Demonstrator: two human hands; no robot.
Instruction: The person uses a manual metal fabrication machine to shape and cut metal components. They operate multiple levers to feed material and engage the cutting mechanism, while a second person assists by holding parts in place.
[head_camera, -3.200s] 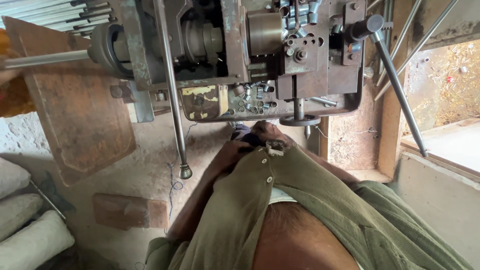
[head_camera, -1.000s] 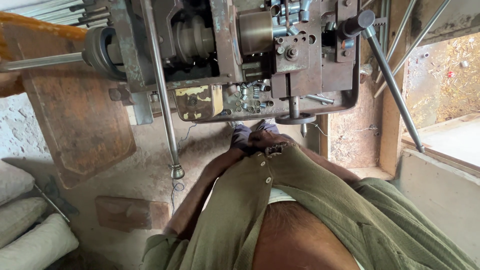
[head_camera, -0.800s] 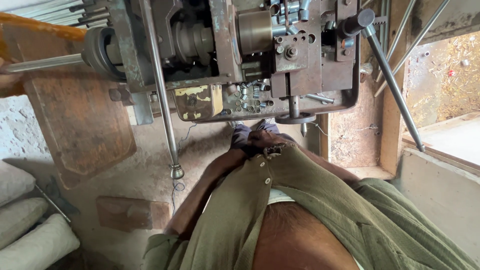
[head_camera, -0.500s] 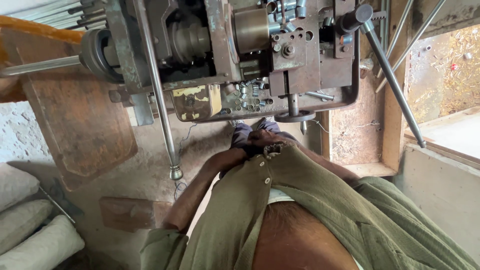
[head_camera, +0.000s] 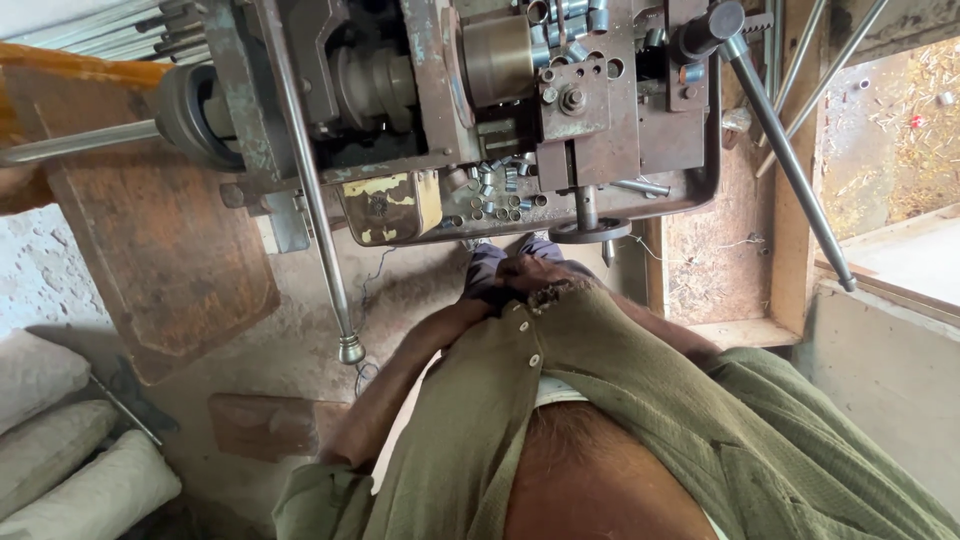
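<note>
1. Left hand (head_camera: 492, 298): at the end of a bare forearm, fingers apparently curled onto a dark blue cloth (head_camera: 488, 266); the grasp is partly hidden
2. Right hand (head_camera: 535, 272): pressed against the left hand and the same cloth, mostly covered by the olive shirt (head_camera: 600, 400); whether it is clenched or released cannot be told
3. Cloth position: bunched between the 2 hands, just below the machine tray (head_camera: 690, 190) and close to the handwheel (head_camera: 588, 232)
4. Handling, as a judgement: keep the cloth gathered tight in both hands, with no loose end hanging toward the handwheel or the spindle (head_camera: 495, 55) beyond it; work close to the body
5. Tray contents: a scatter of small metal sleeves (head_camera: 492, 192), short and tubular, lying loose directly beyond the hands
6. Upper ledge: more sleeves (head_camera: 570, 18) piled far beyond the hands, at the frame's top
7. Long lever (head_camera: 785, 160): slants away to the right of the hands, untouched
</note>
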